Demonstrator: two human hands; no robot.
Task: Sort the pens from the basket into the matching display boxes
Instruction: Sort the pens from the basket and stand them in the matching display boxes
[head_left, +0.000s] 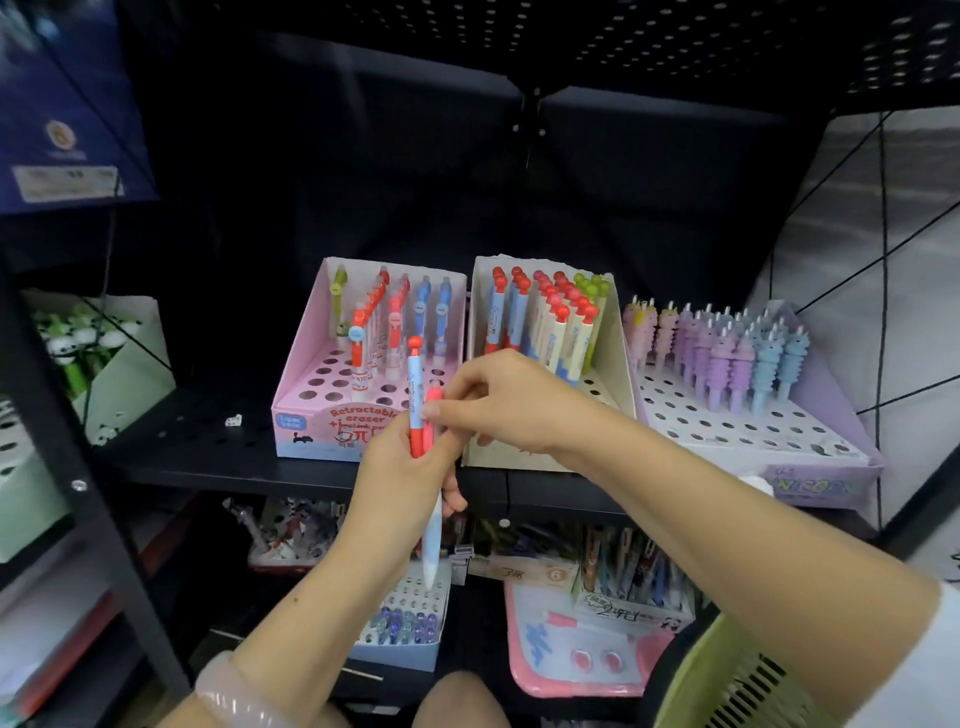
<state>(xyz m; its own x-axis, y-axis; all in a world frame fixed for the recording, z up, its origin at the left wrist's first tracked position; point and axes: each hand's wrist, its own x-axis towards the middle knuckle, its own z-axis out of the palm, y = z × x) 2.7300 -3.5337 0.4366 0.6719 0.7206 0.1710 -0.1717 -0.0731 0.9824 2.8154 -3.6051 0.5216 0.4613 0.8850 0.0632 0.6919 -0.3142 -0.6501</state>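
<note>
My left hand (400, 478) grips a small bunch of pens upright in front of the shelf: a red-and-blue pen with a red ball top (415, 387), a pink pen (432, 415) and a white pen (432, 545) pointing down. My right hand (498, 400) pinches the pink pen near its top. Behind stand the pink display box (306, 410) with eraser pens, the cream display box (615, 343) with red-topped pens, and the lilac display box (810, 447) with pastel pens. The green basket (727, 675) shows at bottom right.
A black perforated shelf (197, 431) carries the boxes. A white box with panda pens (119, 358) sits at the left. Below are a blue pen box (410, 623), a pink tray (576, 644) and more pen boxes. A black shelf post (88, 493) rises at the left.
</note>
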